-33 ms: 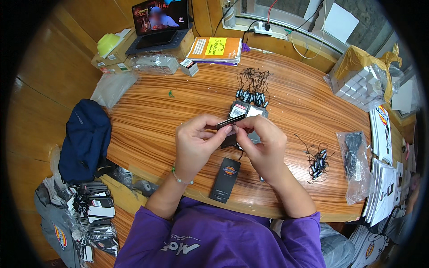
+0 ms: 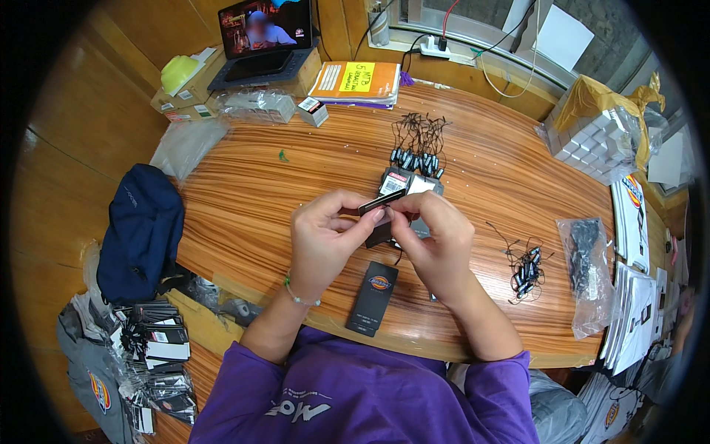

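Over the middle of the table, my left hand (image 2: 324, 231) and my right hand (image 2: 439, 233) meet with their fingers pinched on black hang tags (image 2: 383, 200). One tag is seen almost edge-on between the fingertips; a dark piece hangs below them. A thin black cord shows under my right fingers, but how it runs through the tag is hidden. Just below the hands, a single black hang tag (image 2: 372, 300) with a coloured logo lies flat at the table's near edge. Behind the hands rests a stack of tags (image 2: 396, 182) with black strings (image 2: 418, 140) spread out beyond it.
To the right lie a tangle of loose strings (image 2: 527, 274) and a clear bag (image 2: 586, 274) of dark strings. A carton of small white boxes (image 2: 600, 144) stands far right. At the left are a navy cloth bag (image 2: 140, 229), finished-looking tag bundles (image 2: 159, 348), and, farther back, a tablet (image 2: 266, 33).
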{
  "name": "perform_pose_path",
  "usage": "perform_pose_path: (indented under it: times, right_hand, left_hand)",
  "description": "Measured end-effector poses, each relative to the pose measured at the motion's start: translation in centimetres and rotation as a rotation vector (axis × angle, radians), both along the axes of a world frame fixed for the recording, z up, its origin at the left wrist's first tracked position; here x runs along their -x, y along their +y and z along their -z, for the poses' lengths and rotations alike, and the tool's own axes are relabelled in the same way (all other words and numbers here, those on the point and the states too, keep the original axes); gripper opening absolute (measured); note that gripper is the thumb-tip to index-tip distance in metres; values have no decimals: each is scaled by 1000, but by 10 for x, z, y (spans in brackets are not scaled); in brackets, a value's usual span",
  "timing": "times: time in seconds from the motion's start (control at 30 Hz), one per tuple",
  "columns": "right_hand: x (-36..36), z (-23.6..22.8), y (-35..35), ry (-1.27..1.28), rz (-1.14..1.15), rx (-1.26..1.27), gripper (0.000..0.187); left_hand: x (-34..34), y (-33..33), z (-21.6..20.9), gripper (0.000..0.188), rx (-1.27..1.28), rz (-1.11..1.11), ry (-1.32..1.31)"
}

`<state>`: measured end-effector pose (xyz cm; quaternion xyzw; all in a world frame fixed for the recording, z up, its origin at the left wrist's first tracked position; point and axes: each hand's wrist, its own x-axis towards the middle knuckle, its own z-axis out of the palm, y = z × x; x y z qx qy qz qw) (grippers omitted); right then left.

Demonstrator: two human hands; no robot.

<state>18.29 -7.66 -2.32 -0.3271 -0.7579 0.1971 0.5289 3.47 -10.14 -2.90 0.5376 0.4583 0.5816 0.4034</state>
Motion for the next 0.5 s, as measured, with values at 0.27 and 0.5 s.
perform_pose_path:
  times: [0.27, 0.5]
  right_hand:
    - [3, 3, 5, 24, 7, -46, 10]
    - [3, 4, 5, 115, -25, 113, 8]
  left_hand:
    - [0, 3, -2, 9, -11, 8, -13]
    - [-1, 3, -4, 8, -1, 9, -18]
